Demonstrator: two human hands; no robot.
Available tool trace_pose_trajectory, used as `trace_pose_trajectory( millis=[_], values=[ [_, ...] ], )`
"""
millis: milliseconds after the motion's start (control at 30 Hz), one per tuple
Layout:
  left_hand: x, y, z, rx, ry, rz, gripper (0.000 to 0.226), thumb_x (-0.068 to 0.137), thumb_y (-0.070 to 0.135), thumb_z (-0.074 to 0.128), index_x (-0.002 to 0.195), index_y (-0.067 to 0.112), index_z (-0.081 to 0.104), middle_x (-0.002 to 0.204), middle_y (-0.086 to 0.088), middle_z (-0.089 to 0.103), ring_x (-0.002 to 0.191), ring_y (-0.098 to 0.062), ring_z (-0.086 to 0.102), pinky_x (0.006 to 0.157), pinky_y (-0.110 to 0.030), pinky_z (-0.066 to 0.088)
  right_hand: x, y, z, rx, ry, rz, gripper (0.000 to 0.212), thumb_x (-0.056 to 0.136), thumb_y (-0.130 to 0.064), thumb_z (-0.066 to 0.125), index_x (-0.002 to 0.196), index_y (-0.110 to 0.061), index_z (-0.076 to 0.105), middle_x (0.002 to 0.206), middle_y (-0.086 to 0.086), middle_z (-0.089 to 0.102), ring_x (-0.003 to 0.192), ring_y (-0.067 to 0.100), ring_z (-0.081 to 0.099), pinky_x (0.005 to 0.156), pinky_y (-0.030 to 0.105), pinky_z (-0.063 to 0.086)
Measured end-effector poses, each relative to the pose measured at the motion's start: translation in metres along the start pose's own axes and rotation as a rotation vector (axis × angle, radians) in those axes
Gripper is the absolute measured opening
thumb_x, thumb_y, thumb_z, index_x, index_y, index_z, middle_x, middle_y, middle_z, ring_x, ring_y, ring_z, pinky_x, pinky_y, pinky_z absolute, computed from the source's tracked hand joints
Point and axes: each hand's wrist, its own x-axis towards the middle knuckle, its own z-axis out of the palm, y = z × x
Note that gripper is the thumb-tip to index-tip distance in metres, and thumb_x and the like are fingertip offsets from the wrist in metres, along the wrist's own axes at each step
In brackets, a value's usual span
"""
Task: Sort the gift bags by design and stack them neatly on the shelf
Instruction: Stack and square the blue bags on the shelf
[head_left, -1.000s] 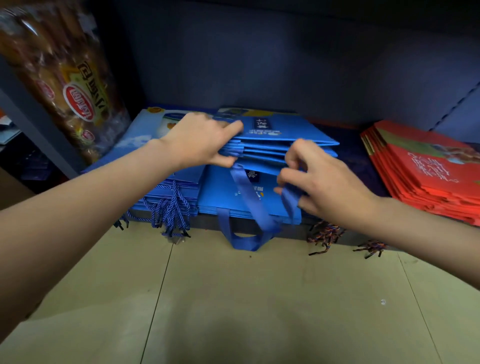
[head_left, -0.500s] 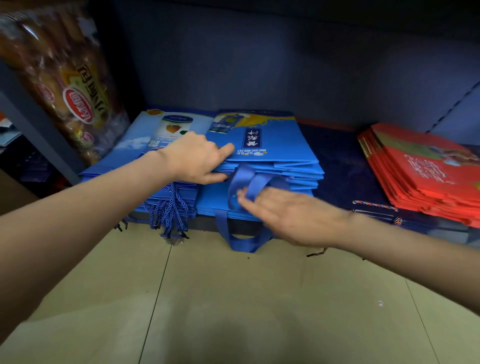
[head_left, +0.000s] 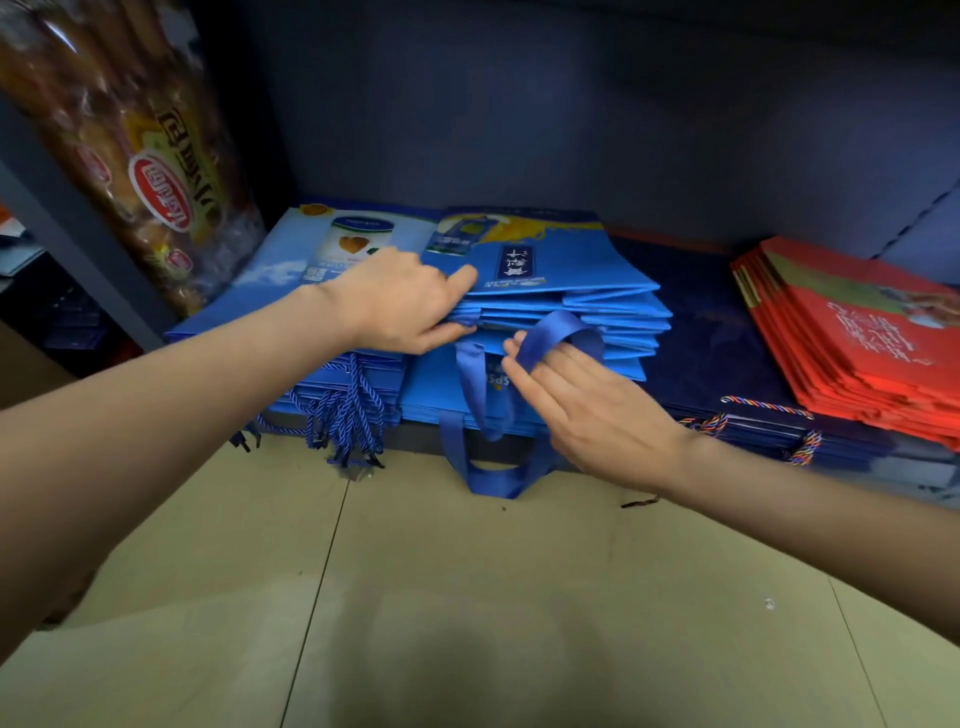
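Observation:
A stack of bright blue gift bags (head_left: 582, 280) lies flat on the low shelf, centre. My left hand (head_left: 400, 301) grips the stack's front left corner, thumb under several upper bags and forefinger on top. My right hand (head_left: 587, 410) has straight fingers pushing a blue ribbon handle (head_left: 561, 332) in under the lifted bags. Another ribbon handle (head_left: 493, 473) hangs over the shelf edge. A second blue stack with twisted cord handles (head_left: 291, 291) lies to the left. A dark navy stack (head_left: 727, 353) and a red stack (head_left: 872, 353) lie to the right.
A large packet of snacks (head_left: 135, 145) leans on the shelf's left upright. The shelf's dark back wall (head_left: 571, 114) stands close behind the stacks. Beige floor tiles (head_left: 467, 597) spread in front. Blue cords (head_left: 348, 410) and multicoloured cords (head_left: 800, 447) dangle over the shelf edge.
My right hand let go of the pinched ribbon, dropped, and now pushes the handle loop in with straight fingers. The left hand keeps hold of the upper bags. The camera moved slightly.

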Motion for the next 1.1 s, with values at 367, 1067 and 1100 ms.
trace_pose_trajectory(
  millis=[367,1067,1100],
  values=[
    [-0.001,-0.001,-0.002,0.030,0.007,-0.034,0.045,0.097,0.049,0.025,0.112,0.008,0.036,0.093,-0.010,0.066,0.078,-0.035,0.063,0.060,-0.034,0.039,0.038,-0.008,0.004,0.656,-0.206,0.581,0.021,0.088,-0.001,0.043,0.105,-0.001,0.055,0.098,0.019,0.062,0.089,0.036,0.060,0.076,0.042,0.049],
    [0.000,-0.002,-0.007,0.058,0.013,-0.041,0.043,0.098,0.047,0.026,0.113,0.007,0.036,0.097,-0.009,0.066,0.082,-0.035,0.064,0.058,-0.033,0.033,0.001,-0.014,-0.048,0.143,0.109,0.279,0.064,0.055,0.005,0.074,0.117,-0.004,0.062,0.074,0.006,0.060,0.065,0.026,0.057,0.050,0.030,0.039],
    [0.000,-0.002,-0.007,0.061,0.012,-0.031,0.044,0.098,0.047,0.026,0.113,0.008,0.036,0.096,-0.008,0.067,0.082,-0.035,0.064,0.058,-0.033,0.033,0.000,-0.017,-0.044,0.110,0.075,0.238,0.069,0.053,0.002,0.078,0.120,-0.009,0.063,0.068,0.004,0.054,0.058,0.024,0.053,0.044,0.029,0.031]
  ],
)
